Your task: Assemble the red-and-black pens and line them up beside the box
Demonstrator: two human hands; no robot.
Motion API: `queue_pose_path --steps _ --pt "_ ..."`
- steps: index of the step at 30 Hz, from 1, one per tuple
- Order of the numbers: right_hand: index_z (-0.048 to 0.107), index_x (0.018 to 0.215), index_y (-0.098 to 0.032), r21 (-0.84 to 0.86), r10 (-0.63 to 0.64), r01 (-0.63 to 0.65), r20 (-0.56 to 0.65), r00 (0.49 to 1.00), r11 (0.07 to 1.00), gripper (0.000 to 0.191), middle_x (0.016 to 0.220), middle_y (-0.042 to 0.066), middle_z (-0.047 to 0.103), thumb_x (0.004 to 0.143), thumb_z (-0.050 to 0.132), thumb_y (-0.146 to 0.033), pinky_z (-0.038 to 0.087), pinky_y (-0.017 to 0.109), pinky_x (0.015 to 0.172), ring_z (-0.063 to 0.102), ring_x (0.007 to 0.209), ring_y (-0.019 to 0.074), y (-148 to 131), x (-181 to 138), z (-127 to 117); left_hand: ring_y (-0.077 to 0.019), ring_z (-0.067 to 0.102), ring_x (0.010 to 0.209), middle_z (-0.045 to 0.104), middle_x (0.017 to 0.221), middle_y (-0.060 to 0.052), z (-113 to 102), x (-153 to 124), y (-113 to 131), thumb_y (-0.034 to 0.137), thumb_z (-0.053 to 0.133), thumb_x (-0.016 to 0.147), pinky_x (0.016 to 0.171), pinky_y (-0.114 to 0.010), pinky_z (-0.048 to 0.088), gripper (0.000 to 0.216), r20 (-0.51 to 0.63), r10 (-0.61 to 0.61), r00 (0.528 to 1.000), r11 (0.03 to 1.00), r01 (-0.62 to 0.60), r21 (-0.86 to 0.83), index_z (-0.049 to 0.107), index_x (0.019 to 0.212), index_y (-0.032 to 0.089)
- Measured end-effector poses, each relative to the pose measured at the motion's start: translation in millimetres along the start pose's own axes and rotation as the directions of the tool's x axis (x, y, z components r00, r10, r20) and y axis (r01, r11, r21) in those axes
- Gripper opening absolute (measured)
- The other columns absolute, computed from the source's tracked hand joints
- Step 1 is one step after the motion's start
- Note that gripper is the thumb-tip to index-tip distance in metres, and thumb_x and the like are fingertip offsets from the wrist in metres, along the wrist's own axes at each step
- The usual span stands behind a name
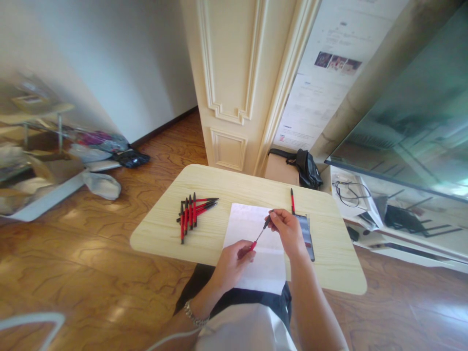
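Note:
My left hand [234, 258] is closed round the red barrel of a pen [259, 237], held over a white sheet of paper [256, 243]. My right hand [287, 228] pinches the pen's black end, so both hands grip the same pen. The barrel and the black end look pulled slightly apart, with a thin refill showing between them. Several red and black pens [192, 213] lie in a loose pile on the left of the small wooden table [204, 183]. A single red pen [292, 201] lies beyond my right hand.
A dark phone [306, 239] lies beside my right wrist. A black bag [309, 168] sits on the floor behind the table. Clutter and a low shelf [44, 161] fill the left side. A glass TV stand [402, 214] is at the right.

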State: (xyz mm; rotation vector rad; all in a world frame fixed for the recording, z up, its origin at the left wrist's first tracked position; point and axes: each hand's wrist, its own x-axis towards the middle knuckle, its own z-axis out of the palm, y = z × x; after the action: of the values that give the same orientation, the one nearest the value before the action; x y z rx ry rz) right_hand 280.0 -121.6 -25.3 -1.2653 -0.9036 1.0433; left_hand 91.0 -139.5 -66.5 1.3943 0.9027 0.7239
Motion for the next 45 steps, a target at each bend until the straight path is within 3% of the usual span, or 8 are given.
queue_pose_path --steps 9,22,33,37,42,45 --pt "0.062 0.090 -0.016 -0.025 -0.013 0.012 -0.010 1.000 1.000 0.023 0.076 0.006 0.068 0.080 0.062 -0.037 0.039 0.024 0.051 0.054 0.058 0.0119 0.6 0.9 -0.3 -0.0164 0.061 0.069 0.066 0.076 -0.004 -1.3 -0.3 1.1 0.036 0.058 0.082 0.067 -0.026 0.047 0.026 0.005 0.005 1.000 1.000 -0.005 0.016 0.064 0.097 0.016" --pt "0.062 0.089 -0.018 -0.078 0.049 -0.039 0.138 0.989 0.996 0.022 0.078 0.006 0.068 0.080 0.062 -0.037 0.040 0.026 0.052 0.055 0.058 0.0130 16.0 -13.0 13.4 -0.0168 0.063 0.069 0.065 0.080 -0.005 -1.5 2.4 7.9 0.040 0.058 0.081 0.066 -0.027 0.050 0.034 0.025 -0.055 0.998 0.996 0.056 -0.071 0.065 0.103 0.015" --pt "0.061 0.089 -0.018 -0.083 0.046 -0.031 0.185 0.982 0.996 0.021 0.079 0.006 0.068 0.082 0.057 -0.037 0.041 0.026 0.054 0.055 0.061 0.0125 18.6 -20.3 6.5 -0.0168 0.064 0.064 0.067 0.077 -0.008 -0.2 4.4 1.0 0.043 0.056 0.083 0.055 -0.024 0.045 0.037 0.121 -0.104 0.987 0.975 0.125 -0.186 0.064 0.100 0.011" --pt "0.062 0.086 -0.018 -0.128 0.038 -0.020 0.143 0.989 0.992 0.021 0.075 0.004 0.067 0.081 0.059 -0.038 0.041 0.026 0.055 0.055 0.061 0.0130 20.3 -22.2 8.6 -0.0150 0.062 0.059 0.066 0.074 -0.007 2.6 5.4 2.3 0.042 0.061 0.080 0.051 -0.023 0.043 0.034 0.113 -0.124 0.986 0.958 0.148 -0.244 0.064 0.097 0.012" --pt "0.059 0.080 -0.018 -0.159 0.009 -0.011 -0.012 1.000 0.987 0.022 0.071 0.003 0.065 0.076 0.065 -0.039 0.037 0.025 0.052 0.052 0.058 0.0122 22.1 -25.9 18.1 -0.0136 0.059 0.054 0.064 0.064 -0.003 6.3 7.7 5.8 0.039 0.066 0.075 0.050 -0.023 0.043 0.029 0.001 -0.127 0.992 0.973 0.125 -0.196 0.064 0.088 0.013" --pt "0.061 0.088 -0.019 -0.127 0.005 -0.013 -0.062 0.998 0.992 0.024 0.060 -0.002 0.057 0.075 0.066 -0.039 0.033 0.024 0.048 0.047 0.052 0.0110 26.9 -26.1 23.7 -0.0139 0.060 0.056 0.065 0.065 -0.003 8.8 8.5 6.6 0.038 0.066 0.074 0.051 -0.023 0.044 0.027 -0.051 -0.119 0.992 0.980 0.110 -0.163 0.064 0.085 0.014"
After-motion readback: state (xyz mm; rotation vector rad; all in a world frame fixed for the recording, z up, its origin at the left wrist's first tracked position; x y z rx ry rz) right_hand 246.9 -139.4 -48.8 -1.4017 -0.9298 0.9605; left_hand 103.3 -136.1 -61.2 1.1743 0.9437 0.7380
